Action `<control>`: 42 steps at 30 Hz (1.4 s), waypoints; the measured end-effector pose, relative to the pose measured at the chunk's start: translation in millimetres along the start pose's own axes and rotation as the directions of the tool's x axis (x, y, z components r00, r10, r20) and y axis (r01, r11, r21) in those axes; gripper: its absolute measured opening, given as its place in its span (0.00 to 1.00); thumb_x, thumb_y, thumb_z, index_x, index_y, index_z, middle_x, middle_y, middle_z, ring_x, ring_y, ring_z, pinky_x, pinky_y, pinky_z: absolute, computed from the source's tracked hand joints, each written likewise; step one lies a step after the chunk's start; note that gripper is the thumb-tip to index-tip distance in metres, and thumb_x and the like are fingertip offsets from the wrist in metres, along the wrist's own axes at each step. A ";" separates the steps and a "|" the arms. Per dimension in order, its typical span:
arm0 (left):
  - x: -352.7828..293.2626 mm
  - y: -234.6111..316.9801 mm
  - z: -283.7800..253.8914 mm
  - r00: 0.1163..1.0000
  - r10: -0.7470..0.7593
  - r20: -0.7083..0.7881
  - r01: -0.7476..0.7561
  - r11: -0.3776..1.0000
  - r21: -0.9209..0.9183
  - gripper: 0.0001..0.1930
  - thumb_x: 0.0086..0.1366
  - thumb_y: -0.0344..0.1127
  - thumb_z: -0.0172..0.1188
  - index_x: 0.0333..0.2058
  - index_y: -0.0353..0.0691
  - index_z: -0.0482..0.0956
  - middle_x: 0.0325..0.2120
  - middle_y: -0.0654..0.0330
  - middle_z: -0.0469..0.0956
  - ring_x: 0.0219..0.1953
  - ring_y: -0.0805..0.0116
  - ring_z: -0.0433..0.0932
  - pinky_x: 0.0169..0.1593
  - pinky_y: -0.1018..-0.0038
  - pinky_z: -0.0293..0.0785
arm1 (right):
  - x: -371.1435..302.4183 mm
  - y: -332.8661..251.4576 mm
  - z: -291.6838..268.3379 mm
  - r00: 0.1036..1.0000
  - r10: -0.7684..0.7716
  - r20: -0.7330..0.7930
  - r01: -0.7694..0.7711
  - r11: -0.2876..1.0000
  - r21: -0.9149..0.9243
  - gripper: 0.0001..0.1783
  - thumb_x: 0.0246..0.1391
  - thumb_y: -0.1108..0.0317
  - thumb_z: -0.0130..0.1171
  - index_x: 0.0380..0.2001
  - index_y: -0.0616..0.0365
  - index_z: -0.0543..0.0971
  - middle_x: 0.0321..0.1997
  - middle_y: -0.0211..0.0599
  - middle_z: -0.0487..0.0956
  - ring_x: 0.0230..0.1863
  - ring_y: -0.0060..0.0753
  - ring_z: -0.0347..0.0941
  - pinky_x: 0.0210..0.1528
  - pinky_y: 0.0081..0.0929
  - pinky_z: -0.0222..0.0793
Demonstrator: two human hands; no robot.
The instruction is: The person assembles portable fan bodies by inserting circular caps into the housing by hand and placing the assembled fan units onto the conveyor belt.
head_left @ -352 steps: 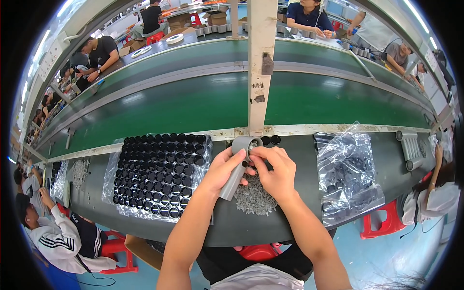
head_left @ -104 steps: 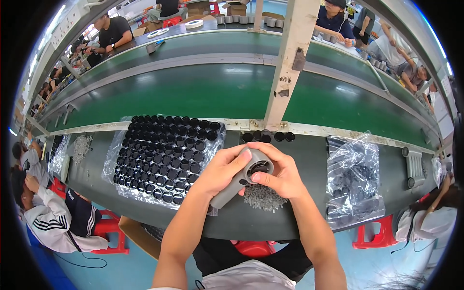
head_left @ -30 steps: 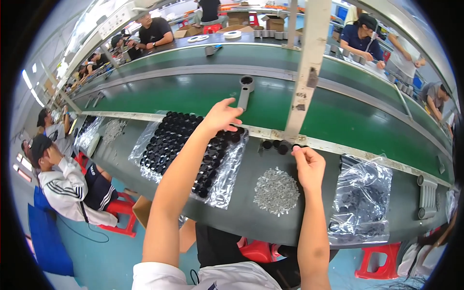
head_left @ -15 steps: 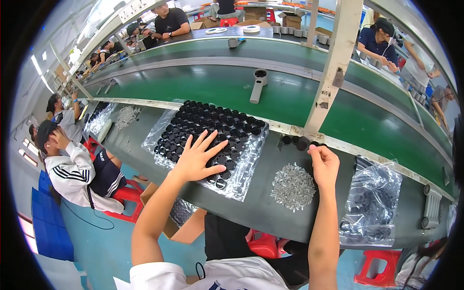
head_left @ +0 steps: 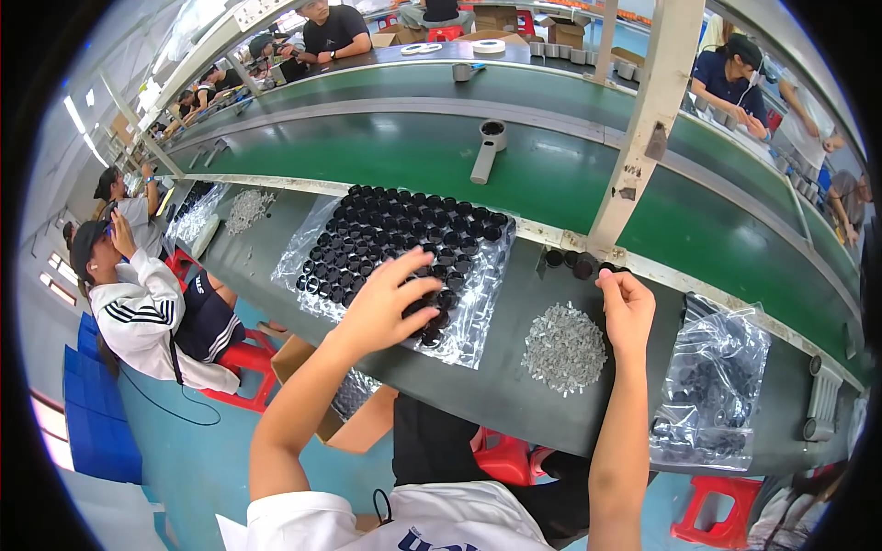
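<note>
Many small black round caps (head_left: 367,230) stand in rows on a clear plastic sheet (head_left: 475,331) on the dark bench. My left hand (head_left: 386,308) is over the near right part of these rows, its fingers apart and bent, with nothing visible in them. To the right, my right hand (head_left: 628,308) pinches its thumb and fingertips together beside a short row of black caps (head_left: 583,265) along the bench's back edge. Whatever lies between those fingertips is too small or hidden to make out. A heap of small translucent pieces (head_left: 563,349) lies just left of my right wrist.
A clear bag of dark parts (head_left: 707,390) lies right of my right forearm. Behind the bench edge runs a green conveyor (head_left: 386,151) carrying a grey tubular part (head_left: 490,151). A white post (head_left: 643,138) rises near my right hand. A co-worker (head_left: 138,312) sits at left.
My left hand has drawn its spread fingers in and shifted slightly right and nearer over the caps. My right hand stays pinched by the short row, almost unmoved. The view has shifted a little.
</note>
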State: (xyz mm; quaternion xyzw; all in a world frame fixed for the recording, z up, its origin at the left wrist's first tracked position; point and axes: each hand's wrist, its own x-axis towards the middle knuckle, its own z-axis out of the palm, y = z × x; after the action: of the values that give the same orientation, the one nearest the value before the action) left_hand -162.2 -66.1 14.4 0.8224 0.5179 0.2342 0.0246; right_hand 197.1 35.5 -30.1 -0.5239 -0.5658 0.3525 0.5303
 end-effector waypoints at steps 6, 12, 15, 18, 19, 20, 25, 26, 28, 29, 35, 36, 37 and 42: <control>-16.9 28.6 0.5 0.989 0.111 0.098 -0.111 0.994 -0.008 0.08 0.53 0.33 0.73 0.29 0.45 0.80 0.53 0.58 0.79 0.62 0.52 0.74 0.62 0.55 0.71 | 0.1 -4.2 -0.3 1.000 0.015 0.021 -0.015 1.000 0.005 0.18 0.64 0.60 0.64 0.26 0.63 0.82 0.16 0.19 0.70 0.19 0.10 0.59 0.22 0.17 0.50; -23.8 32.9 4.6 0.987 0.029 0.159 -0.030 1.000 0.004 0.07 0.57 0.33 0.69 0.28 0.44 0.78 0.52 0.64 0.78 0.62 0.59 0.73 0.65 0.44 0.67 | -0.9 -9.0 -1.3 0.999 0.021 0.027 -0.021 1.000 -0.008 0.17 0.64 0.60 0.65 0.27 0.63 0.82 0.16 0.19 0.70 0.19 0.10 0.60 0.23 0.17 0.51; -23.6 32.2 4.0 0.983 -0.012 0.182 0.018 0.999 -0.032 0.06 0.59 0.32 0.67 0.30 0.42 0.77 0.52 0.63 0.78 0.63 0.57 0.74 0.67 0.41 0.64 | -9.2 -16.2 6.6 0.997 -0.048 0.057 0.045 0.997 0.056 0.13 0.61 0.64 0.66 0.28 0.64 0.82 0.19 0.22 0.73 0.21 0.12 0.64 0.24 0.18 0.58; -25.7 27.9 -0.4 0.978 -0.076 0.192 0.106 0.983 -0.152 0.05 0.60 0.29 0.67 0.31 0.41 0.79 0.53 0.59 0.79 0.62 0.53 0.75 0.68 0.46 0.63 | -29.3 -44.0 28.7 0.766 -0.572 0.294 0.613 0.788 -0.065 0.04 0.52 0.71 0.67 0.32 0.58 0.85 0.33 0.35 0.84 0.34 0.34 0.77 0.38 0.32 0.73; -25.1 27.8 -0.6 0.974 -0.089 0.208 0.127 0.976 -0.177 0.05 0.60 0.29 0.67 0.32 0.40 0.79 0.53 0.58 0.79 0.61 0.52 0.76 0.68 0.48 0.63 | -38.8 -54.7 37.0 0.686 -0.584 0.434 0.660 0.751 -0.034 0.07 0.50 0.71 0.68 0.34 0.56 0.85 0.38 0.35 0.85 0.41 0.42 0.77 0.45 0.38 0.74; -22.2 28.4 0.1 0.971 -0.093 0.222 0.140 0.968 -0.207 0.05 0.60 0.28 0.67 0.32 0.38 0.79 0.52 0.57 0.79 0.61 0.51 0.76 0.69 0.50 0.64 | -46.1 -55.6 45.0 0.562 -0.630 0.536 0.744 0.669 0.006 0.09 0.50 0.68 0.68 0.37 0.54 0.87 0.44 0.32 0.86 0.47 0.42 0.76 0.49 0.39 0.73; -23.5 20.6 0.7 0.977 -0.098 0.190 0.157 0.933 -0.325 0.04 0.62 0.30 0.66 0.32 0.38 0.79 0.51 0.57 0.80 0.58 0.51 0.78 0.67 0.47 0.65 | -78.6 -51.1 72.5 0.424 -0.531 0.734 0.795 0.607 -0.020 0.16 0.54 0.62 0.66 0.47 0.49 0.86 0.56 0.21 0.83 0.55 0.36 0.72 0.55 0.39 0.65; -23.4 19.9 0.4 0.976 -0.110 0.186 0.173 0.912 -0.371 0.04 0.61 0.29 0.66 0.32 0.37 0.79 0.50 0.55 0.80 0.57 0.51 0.79 0.66 0.51 0.67 | -80.2 -50.0 73.8 0.409 -0.492 0.769 0.808 0.586 -0.055 0.17 0.54 0.61 0.66 0.48 0.48 0.86 0.58 0.20 0.82 0.56 0.35 0.72 0.55 0.38 0.64; -20.8 20.8 -1.7 0.977 -0.111 0.182 0.172 0.914 -0.367 0.04 0.61 0.29 0.66 0.31 0.36 0.80 0.49 0.54 0.81 0.56 0.51 0.79 0.64 0.55 0.69 | -80.5 -49.8 76.2 0.411 -0.489 0.769 0.808 0.586 -0.060 0.17 0.54 0.61 0.66 0.48 0.47 0.86 0.57 0.19 0.82 0.56 0.34 0.71 0.56 0.39 0.64; -18.4 20.9 -3.3 0.978 -0.108 0.178 0.167 0.917 -0.363 0.05 0.60 0.29 0.67 0.30 0.35 0.81 0.48 0.52 0.82 0.54 0.51 0.80 0.62 0.59 0.72 | -79.7 -49.8 76.8 0.417 -0.487 0.767 0.809 0.584 -0.069 0.17 0.54 0.60 0.66 0.47 0.47 0.86 0.57 0.18 0.83 0.56 0.33 0.71 0.57 0.39 0.63; -12.3 16.0 -14.2 0.969 -0.146 0.198 0.222 0.868 -0.444 0.03 0.60 0.26 0.66 0.30 0.34 0.81 0.49 0.52 0.83 0.58 0.55 0.80 0.56 0.64 0.77 | -77.1 -49.4 75.4 0.435 -0.490 0.755 0.782 0.621 -0.048 0.13 0.54 0.62 0.66 0.43 0.47 0.88 0.54 0.18 0.84 0.54 0.33 0.72 0.58 0.38 0.64; -11.0 13.1 -18.3 0.952 -0.197 0.233 0.289 0.825 -0.485 0.03 0.61 0.26 0.66 0.30 0.35 0.81 0.49 0.53 0.83 0.53 0.60 0.81 0.55 0.67 0.76 | -76.6 -48.8 75.2 0.437 -0.490 0.754 0.782 0.621 -0.049 0.13 0.54 0.62 0.66 0.43 0.47 0.88 0.54 0.18 0.84 0.54 0.33 0.72 0.58 0.38 0.64; -10.9 8.1 -20.6 0.949 -0.225 0.222 0.312 0.784 -0.537 0.02 0.62 0.26 0.65 0.32 0.35 0.81 0.48 0.54 0.83 0.49 0.63 0.82 0.55 0.69 0.76 | -76.2 -47.7 75.3 0.439 -0.496 0.749 0.780 0.624 -0.043 0.13 0.53 0.63 0.66 0.43 0.47 0.88 0.54 0.19 0.85 0.54 0.33 0.72 0.60 0.38 0.64; -6.8 15.2 -18.2 0.942 -0.319 0.109 0.324 0.771 -0.548 0.04 0.62 0.27 0.65 0.34 0.36 0.79 0.46 0.52 0.83 0.44 0.60 0.84 0.47 0.69 0.78 | -75.6 -42.7 74.0 0.439 -0.497 0.749 0.766 0.643 -0.022 0.14 0.53 0.63 0.66 0.44 0.47 0.88 0.54 0.19 0.85 0.55 0.34 0.72 0.63 0.39 0.64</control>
State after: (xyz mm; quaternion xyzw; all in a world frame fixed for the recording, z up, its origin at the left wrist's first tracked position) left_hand -159.3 -82.7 32.5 0.6793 0.5594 0.3634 0.3058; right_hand 107.6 -34.7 -20.7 -0.1856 -0.9277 0.1792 0.2698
